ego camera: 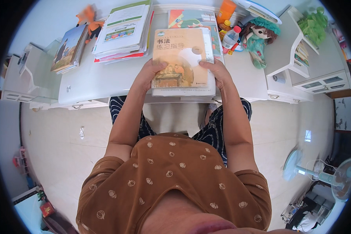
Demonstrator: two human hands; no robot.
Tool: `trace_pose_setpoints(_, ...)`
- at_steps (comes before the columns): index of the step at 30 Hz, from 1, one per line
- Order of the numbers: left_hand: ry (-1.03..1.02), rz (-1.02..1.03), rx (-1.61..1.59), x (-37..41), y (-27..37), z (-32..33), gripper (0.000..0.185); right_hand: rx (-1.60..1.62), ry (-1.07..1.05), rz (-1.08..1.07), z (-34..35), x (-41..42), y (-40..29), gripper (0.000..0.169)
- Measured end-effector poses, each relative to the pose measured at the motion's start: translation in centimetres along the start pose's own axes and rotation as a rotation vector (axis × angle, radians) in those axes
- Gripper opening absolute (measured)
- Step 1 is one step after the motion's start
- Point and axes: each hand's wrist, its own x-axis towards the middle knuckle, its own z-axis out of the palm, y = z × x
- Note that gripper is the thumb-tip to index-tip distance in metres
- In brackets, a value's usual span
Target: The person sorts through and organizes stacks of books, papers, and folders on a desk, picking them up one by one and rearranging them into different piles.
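Between my two hands is a small stack of books, topped by a tan calligraphy exercise book (181, 58) with a picture on its cover. My left hand (150, 71) grips the stack's left edge, thumb on the cover. On the opposite edge, my right hand (218, 70) holds on the same way. White pages of the books underneath show along the right and lower sides. Behind the stack, a colourful picture book (193, 19) lies on the white desk (105, 82). A tall pile of books and papers (122, 32) stands to the left of it.
At the far left of the desk are more books (68, 49) and an orange fox toy (93, 25). To the right stand an orange bottle (226, 11), a red-capped plastic bottle (231, 38) and a doll in a green dress (256, 44). Fans (324, 175) stand on the floor at right.
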Motion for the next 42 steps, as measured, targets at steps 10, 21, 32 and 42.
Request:
trace_pose_setpoints(10,0.151,0.689,0.648,-2.6,2.5,4.2,0.051,-0.115,0.069,-0.44,2.2,-1.3,-2.1,0.04)
trace_pose_setpoints(21,0.226,0.755,0.496,-0.8,0.4,0.7,0.044,-0.012,0.126,-0.605,6.6,-0.4,-0.3,0.036)
trace_pose_setpoints(32,0.297,0.779,0.415,-1.3,-2.0,-1.0,0.043,-0.078,0.199,-0.69,7.9,-1.4,0.7,0.033)
trace_pose_setpoints(42,0.518,0.662,0.855,-1.1,-3.7,-3.2,0.034,-0.276,0.332,-0.581,7.4,0.5,4.6,0.042)
